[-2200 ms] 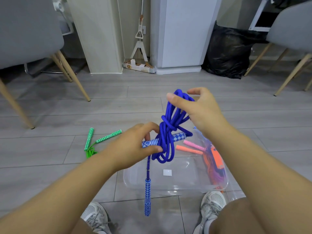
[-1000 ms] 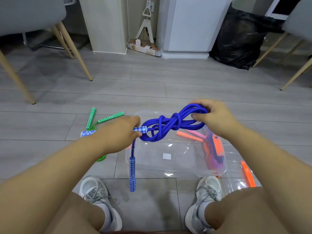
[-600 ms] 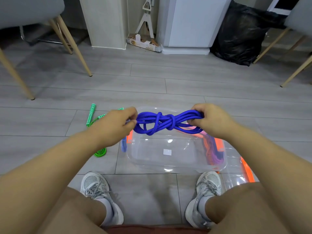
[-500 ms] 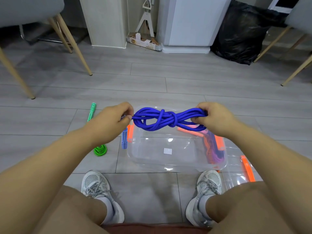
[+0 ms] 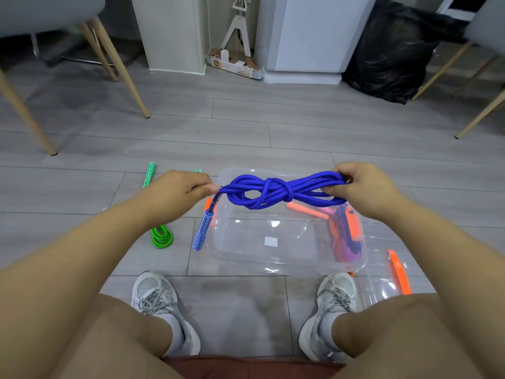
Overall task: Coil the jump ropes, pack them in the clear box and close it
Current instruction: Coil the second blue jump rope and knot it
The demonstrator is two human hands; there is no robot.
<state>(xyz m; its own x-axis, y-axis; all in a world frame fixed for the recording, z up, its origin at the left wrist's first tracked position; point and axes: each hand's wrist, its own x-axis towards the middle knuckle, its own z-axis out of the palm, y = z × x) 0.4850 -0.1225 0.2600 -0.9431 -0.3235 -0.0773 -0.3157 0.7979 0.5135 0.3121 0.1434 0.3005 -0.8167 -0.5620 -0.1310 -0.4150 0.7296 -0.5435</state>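
A knotted coil of blue jump rope (image 5: pixel 276 191) stretches level between my hands above the open clear box (image 5: pixel 273 265). My left hand (image 5: pixel 177 191) grips its left end, and one blue patterned handle (image 5: pixel 202 231) dangles beside the box's left wall. My right hand (image 5: pixel 363 188) pinches the right end loops. Inside the box, along its right side, lies a pink and purple rope with orange handles (image 5: pixel 347 231). A green jump rope (image 5: pixel 161 237) lies on the floor to the left of the box.
The clear lid with an orange latch (image 5: pixel 397 272) lies right of the box. My two grey shoes (image 5: pixel 161 305) stand just in front of it. Chair legs (image 5: pixel 131 86) rise at the far left and right, a black bag (image 5: pixel 390 50) at the back.
I turned the blue coil from upright to level and pulled it taut between my hands, lowering it over the box. The loose handle swung to the box's left side.
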